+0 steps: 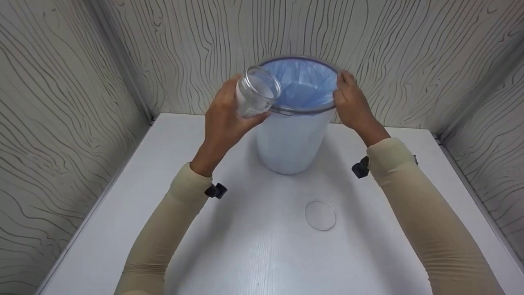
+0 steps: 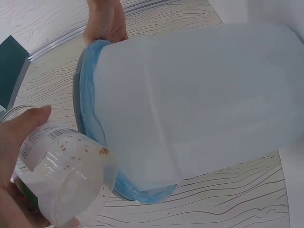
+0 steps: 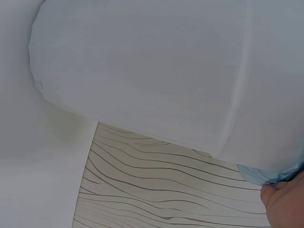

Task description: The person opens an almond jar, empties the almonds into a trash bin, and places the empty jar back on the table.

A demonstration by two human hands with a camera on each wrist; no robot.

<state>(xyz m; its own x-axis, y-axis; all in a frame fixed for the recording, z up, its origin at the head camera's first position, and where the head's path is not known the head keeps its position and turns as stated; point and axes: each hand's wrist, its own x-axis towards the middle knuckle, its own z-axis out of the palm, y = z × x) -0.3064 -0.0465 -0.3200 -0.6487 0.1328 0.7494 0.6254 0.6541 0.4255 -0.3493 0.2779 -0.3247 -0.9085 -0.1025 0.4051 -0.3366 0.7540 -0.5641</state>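
Observation:
A white bin [image 1: 290, 139] lined with a blue bag [image 1: 305, 84] stands at the back of the white table [image 1: 254, 246]. My left hand [image 1: 223, 116] grips a clear jar [image 1: 257, 91] tilted over the bin's left rim, its open mouth facing me. In the left wrist view the jar [image 2: 66, 178] shows a label and a few crumbs stuck inside. My right hand [image 1: 352, 104] holds the bin's right rim, a fingertip [image 3: 285, 206] showing by the bag's edge [image 3: 266, 173]. A clear round lid [image 1: 320, 215] lies flat on the table in front of the bin.
Walls with a wavy wood-grain pattern [image 1: 61, 102] close the table in at the left, back and right. The bin [image 2: 199, 99] stands near the back wall. Black wrist straps [image 1: 215, 191] sit on both beige sleeves.

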